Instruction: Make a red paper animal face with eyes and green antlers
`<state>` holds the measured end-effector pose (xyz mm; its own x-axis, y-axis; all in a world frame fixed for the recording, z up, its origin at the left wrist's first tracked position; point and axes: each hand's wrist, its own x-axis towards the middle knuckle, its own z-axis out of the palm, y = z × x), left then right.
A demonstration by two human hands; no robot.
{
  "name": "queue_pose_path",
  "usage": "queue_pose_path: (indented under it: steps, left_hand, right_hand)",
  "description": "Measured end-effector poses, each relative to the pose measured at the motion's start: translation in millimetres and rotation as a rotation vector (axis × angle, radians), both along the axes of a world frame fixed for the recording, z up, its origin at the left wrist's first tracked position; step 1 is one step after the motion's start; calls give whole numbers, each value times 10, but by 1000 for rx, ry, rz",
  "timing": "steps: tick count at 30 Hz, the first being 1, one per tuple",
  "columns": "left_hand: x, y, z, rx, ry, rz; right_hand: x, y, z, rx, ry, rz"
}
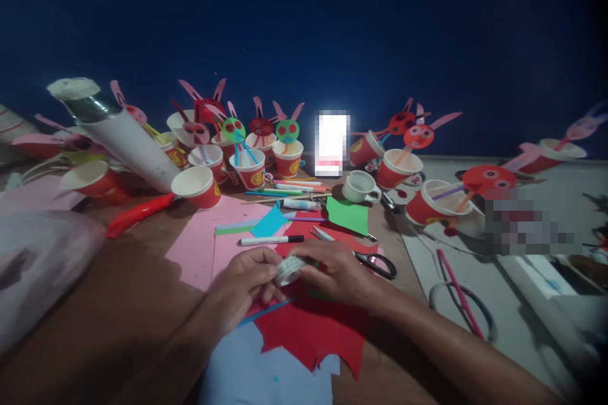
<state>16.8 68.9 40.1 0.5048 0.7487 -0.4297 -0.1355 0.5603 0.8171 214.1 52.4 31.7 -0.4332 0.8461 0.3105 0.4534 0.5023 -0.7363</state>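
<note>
A small roll of tape (289, 271), pale with a printed pattern, is between my two hands over the table. The fingers and thumb of my left hand (242, 278) close on its left side. My right hand (332, 271) pinches it from the right, its fingertips partly hidden. Beneath them lies a cut-edged sheet of red paper (318, 335), with a thin blue strip (266, 312) under my left fingers. Scissors (382, 266) with black handles rest beside my right hand, blades partly covered by it. A capped marker (270, 240) lies just beyond my hands.
Red paper cups (197, 188) with paper rabbit heads (287, 131) on straws line the back. Among them are a lit phone (331, 142), a white mug (360, 188) and a white cylinder (128, 139). Pink paper (194, 247), green paper (349, 216) and a glue tube (301, 205) lie nearer.
</note>
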Motion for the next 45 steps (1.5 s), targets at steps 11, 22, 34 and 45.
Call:
queue_pose_path:
  steps: [11, 22, 34, 45]
  left_hand:
    - [-23, 2, -62, 31, 29, -88]
    - [16, 0, -8, 42, 92, -20]
    - [-10, 12, -45, 424, 347, 61]
    - [20, 35, 23, 441, 447, 6]
  right_hand:
    - [-24, -5, -89, -9, -39, 38]
    - [-15, 2, -37, -44, -1, -6]
    - [-8, 24, -72, 276, -179, -141]
    - [-35, 11, -49, 459, -266, -146]
